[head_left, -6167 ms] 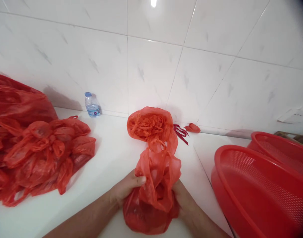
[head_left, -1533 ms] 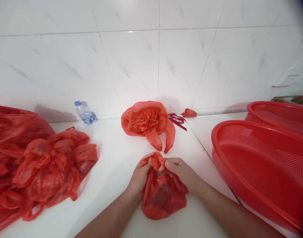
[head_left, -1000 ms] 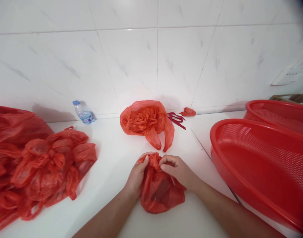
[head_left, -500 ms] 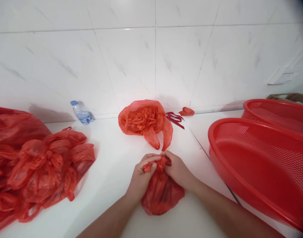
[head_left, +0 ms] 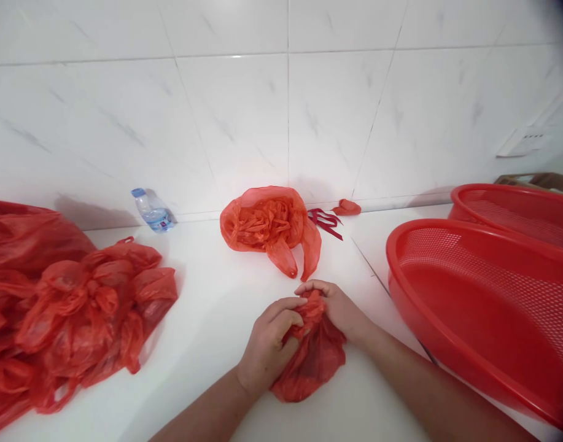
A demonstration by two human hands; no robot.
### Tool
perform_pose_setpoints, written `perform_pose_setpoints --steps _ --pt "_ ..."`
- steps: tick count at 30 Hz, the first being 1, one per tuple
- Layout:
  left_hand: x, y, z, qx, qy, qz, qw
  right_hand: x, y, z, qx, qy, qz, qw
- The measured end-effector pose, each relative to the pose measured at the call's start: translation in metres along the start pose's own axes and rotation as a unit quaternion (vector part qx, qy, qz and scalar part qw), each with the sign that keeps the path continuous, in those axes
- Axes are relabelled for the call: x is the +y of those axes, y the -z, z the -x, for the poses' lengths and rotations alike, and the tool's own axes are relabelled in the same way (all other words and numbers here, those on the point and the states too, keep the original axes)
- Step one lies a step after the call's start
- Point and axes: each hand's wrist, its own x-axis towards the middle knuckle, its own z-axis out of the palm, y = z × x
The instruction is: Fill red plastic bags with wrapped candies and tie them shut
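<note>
gripping in both hands, lower centre. big red basket [head_left: 474, 313] right, heap of red bags [head_left: 78, 313] lower left. small red bag [head_left: 315, 368] between left hand [head_left: 265, 350] and right hand [head_left: 345, 313], both holding its crumpled neck [head_left: 314, 305]. best: even, gentle finger pressure; thin film may tear if yanked.

Bright overhead glare, soft shadows, darkened upper-right corner
</note>
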Motion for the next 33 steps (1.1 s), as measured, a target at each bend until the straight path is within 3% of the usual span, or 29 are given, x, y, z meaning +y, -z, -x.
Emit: perform_pose_setpoints --steps 3,7,13,17,20,22,27,29,33 --pt "-0.001 0.002 -0.001 0.003 0.004 -0.004 1.0 -0.003 0.005 -0.001 -0.031 -0.064 -0.099 0.993" --pt "-0.001 0.004 -0.001 0.0 0.007 0.002 1.0 -0.007 0.015 0.0 -0.064 -0.048 -0.178 0.981" --pt "0.003 0.006 -0.003 0.003 -0.029 -0.04 0.999 -0.006 0.027 -0.005 -0.008 -0.017 -0.17 0.985" --pt "0.017 0.008 0.003 0.004 -0.077 -0.032 0.996 0.0 0.035 -0.014 0.112 0.061 -0.063 0.99" --pt "0.033 0.004 0.012 -0.086 -0.136 -0.008 0.987 0.003 0.044 -0.021 0.223 0.132 0.123 0.958" --pt "0.045 0.0 0.017 -0.152 -0.186 -0.028 0.97 0.004 0.051 -0.023 0.262 0.141 0.211 0.931" --pt "0.062 -0.011 0.023 -0.239 -0.274 -0.059 0.93 0.007 0.061 -0.026 0.288 0.127 0.265 0.911" --pt "0.063 -0.013 0.024 -0.249 -0.269 -0.047 0.929 0.008 0.062 -0.026 0.29 0.124 0.272 0.909" --pt "0.06 -0.015 0.029 -0.214 -0.221 -0.007 0.951 0.011 0.061 -0.027 0.293 0.112 0.288 0.905"
